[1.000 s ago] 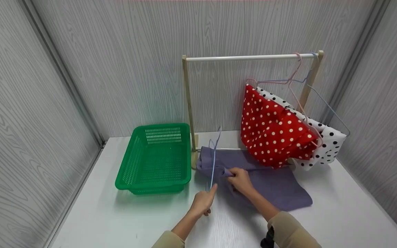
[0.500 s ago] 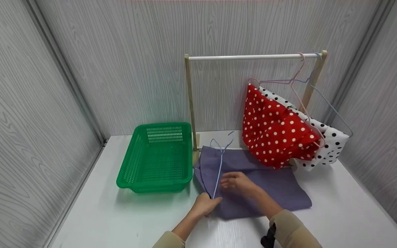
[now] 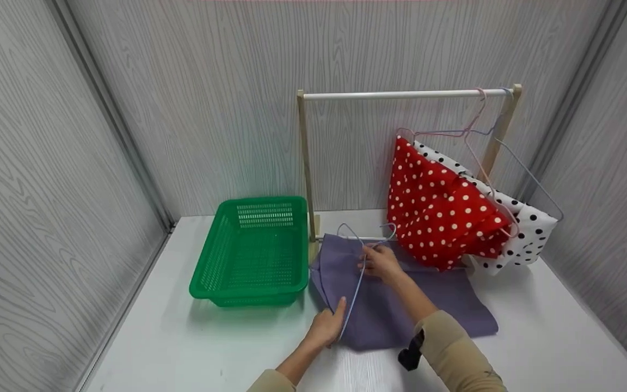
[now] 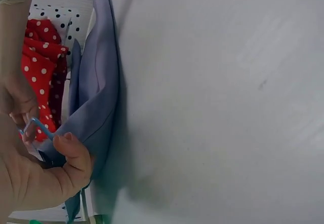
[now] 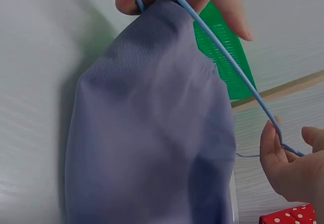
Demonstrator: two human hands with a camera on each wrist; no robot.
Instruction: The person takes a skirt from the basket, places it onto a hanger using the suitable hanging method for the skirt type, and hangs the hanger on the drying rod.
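Observation:
A purple cloth (image 3: 379, 318) lies folded over on the white table, its left part lifted about a blue wire hanger (image 3: 355, 296). My left hand (image 3: 325, 326) grips the hanger's near end, thumb stretched along the wire; in the left wrist view the cloth (image 4: 96, 107) passes by its fingers. At the hanger's neck, just below the hook, my right hand (image 3: 381, 262) holds the wire with its fingers, as the right wrist view shows on the hanger (image 5: 228, 57). The hanger's far side is partly hidden by the cloth.
A green plastic basket (image 3: 259, 296) stands to the left. Behind the cloth is a small rack with a white rail (image 3: 389, 96) and wooden posts. On its right side hang a red dotted cloth (image 3: 438, 207) and a white dotted cloth (image 3: 531, 231), both on wire hangers.
My right hand has let go of the cloth edge and moved up to the hanger's neck. The hanger has turned so its hook points right, and the cloth has spread under it.

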